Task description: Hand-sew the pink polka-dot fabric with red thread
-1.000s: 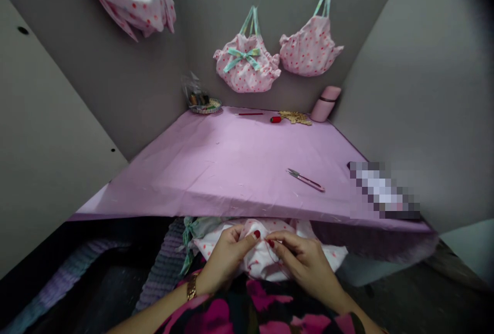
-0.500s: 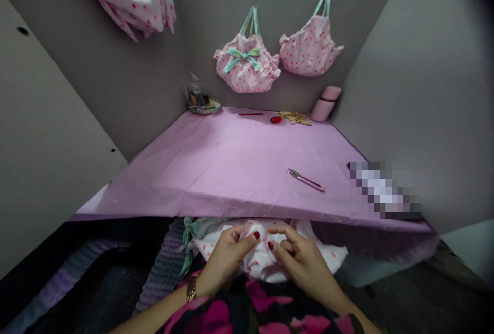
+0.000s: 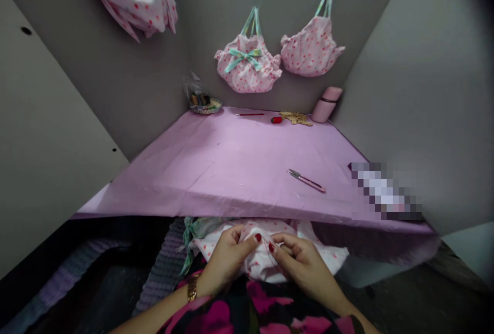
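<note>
A white cloth garment with pink-red dots [image 3: 266, 264] lies in my lap below the table edge, a mint-green tie [image 3: 189, 231] at its left side. My left hand [image 3: 233, 251] is closed on the gathered cloth, red-nailed thumb on top. Close beside it, my right hand [image 3: 297, 257] pinches thumb and index finger together at the same fold. A thin dark-red thread [image 3: 272, 258] loops over the cloth by the right thumb. Whether a needle is between those fingers is too small to make out.
On the pink-covered table [image 3: 231, 164] are thread snips [image 3: 306, 180], a red thread spool [image 3: 276, 120], a red pen-like stick [image 3: 250, 114], a pile of small tan pieces [image 3: 296, 118], a pink flask [image 3: 327, 104] and a woven tray [image 3: 208, 107]. Dotted garments [image 3: 249, 69] hang above.
My right index finger has drawn back and curled in toward the thumb, at the fold of cloth. The left hand keeps its hold almost unmoved.
</note>
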`<state>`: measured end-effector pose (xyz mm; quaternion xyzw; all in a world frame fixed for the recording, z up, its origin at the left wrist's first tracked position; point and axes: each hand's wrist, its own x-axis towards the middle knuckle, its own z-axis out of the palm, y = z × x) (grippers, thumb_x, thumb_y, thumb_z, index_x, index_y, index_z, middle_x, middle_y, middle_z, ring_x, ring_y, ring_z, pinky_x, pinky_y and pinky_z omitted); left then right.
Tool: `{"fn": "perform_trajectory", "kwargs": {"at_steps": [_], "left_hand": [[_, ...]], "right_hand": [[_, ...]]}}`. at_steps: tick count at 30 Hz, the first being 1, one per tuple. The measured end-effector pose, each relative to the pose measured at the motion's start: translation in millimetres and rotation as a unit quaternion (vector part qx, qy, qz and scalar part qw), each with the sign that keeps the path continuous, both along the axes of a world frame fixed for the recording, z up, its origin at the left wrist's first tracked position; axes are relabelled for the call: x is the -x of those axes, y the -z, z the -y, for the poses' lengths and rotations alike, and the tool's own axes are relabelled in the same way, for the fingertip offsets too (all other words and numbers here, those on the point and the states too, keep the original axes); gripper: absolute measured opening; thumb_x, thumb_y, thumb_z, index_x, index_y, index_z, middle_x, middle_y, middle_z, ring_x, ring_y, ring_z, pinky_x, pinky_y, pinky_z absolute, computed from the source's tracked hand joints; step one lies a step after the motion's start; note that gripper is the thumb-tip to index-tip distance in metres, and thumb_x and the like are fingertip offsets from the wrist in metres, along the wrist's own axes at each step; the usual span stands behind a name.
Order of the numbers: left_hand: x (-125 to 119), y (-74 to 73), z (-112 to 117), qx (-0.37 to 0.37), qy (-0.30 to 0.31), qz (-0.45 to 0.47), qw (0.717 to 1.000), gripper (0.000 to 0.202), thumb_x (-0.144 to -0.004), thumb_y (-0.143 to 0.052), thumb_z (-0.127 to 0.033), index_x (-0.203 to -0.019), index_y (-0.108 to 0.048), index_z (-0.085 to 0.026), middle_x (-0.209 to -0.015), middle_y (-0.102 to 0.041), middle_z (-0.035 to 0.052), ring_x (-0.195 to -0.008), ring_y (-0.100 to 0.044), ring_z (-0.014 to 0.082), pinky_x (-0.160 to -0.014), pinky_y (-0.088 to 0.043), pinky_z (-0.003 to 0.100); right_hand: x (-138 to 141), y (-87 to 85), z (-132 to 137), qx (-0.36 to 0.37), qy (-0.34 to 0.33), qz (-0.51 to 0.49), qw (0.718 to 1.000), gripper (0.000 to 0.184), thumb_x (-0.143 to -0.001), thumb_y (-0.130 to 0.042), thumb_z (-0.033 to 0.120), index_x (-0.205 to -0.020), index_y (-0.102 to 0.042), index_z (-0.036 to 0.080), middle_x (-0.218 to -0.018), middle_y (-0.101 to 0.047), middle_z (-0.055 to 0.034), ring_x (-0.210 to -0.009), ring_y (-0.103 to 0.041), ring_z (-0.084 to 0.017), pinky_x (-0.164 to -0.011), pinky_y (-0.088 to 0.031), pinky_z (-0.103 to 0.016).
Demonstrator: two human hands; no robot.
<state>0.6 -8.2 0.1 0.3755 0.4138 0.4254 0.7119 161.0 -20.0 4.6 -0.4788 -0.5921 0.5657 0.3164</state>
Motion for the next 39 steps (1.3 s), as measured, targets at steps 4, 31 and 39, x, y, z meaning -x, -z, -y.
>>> {"fn": "perform_trajectory", "kwargs": {"at_steps": [4, 31, 39], "left_hand": [[0, -1.6, 0, 0.005, 0.002, -0.005, 1.0, 0.025, -0.064, -0.062, -0.037, -0.066, -0.053, -0.013, -0.059, -0.049, -0.0018, -0.051, -0.04, 0.0082, -0.051, -0.03, 0.021], [-1, -2.0, 1, 0.018, 0.025, 0.032, 0.999, 0.025, -0.064, -0.062, -0.035, -0.065, -0.053, -0.013, -0.055, -0.046, -0.0021, -0.047, -0.039, 0.0077, -0.049, -0.03, 0.021], [-1, 0.9, 1, 0.014, 0.035, 0.056, 0.998, 0.022, -0.067, -0.061, -0.033, -0.068, -0.052, -0.013, -0.056, -0.045, -0.0022, -0.048, -0.039, 0.0074, -0.049, -0.03, 0.021]], "right_hand": [[-1, 0.6, 0, -0.009, -0.002, 0.005, 1.0, 0.022, -0.082, -0.046, 0.035, -0.083, -0.056, 0.015, -0.052, -0.042, 0.0029, -0.043, -0.03, -0.008, -0.042, -0.021, -0.019], [2, 1.3, -1, 0.026, 0.011, -0.034, 0.999, 0.028, -0.077, -0.051, 0.044, -0.077, -0.053, 0.016, -0.047, -0.031, 0.006, -0.039, -0.023, -0.007, -0.038, -0.015, -0.017], [5, 13.1, 0, 0.045, 0.008, -0.13, 0.99, 0.026, -0.08, -0.051, 0.041, -0.083, -0.049, 0.015, -0.048, -0.032, 0.0077, -0.038, -0.021, -0.005, -0.037, -0.015, -0.017]]}}
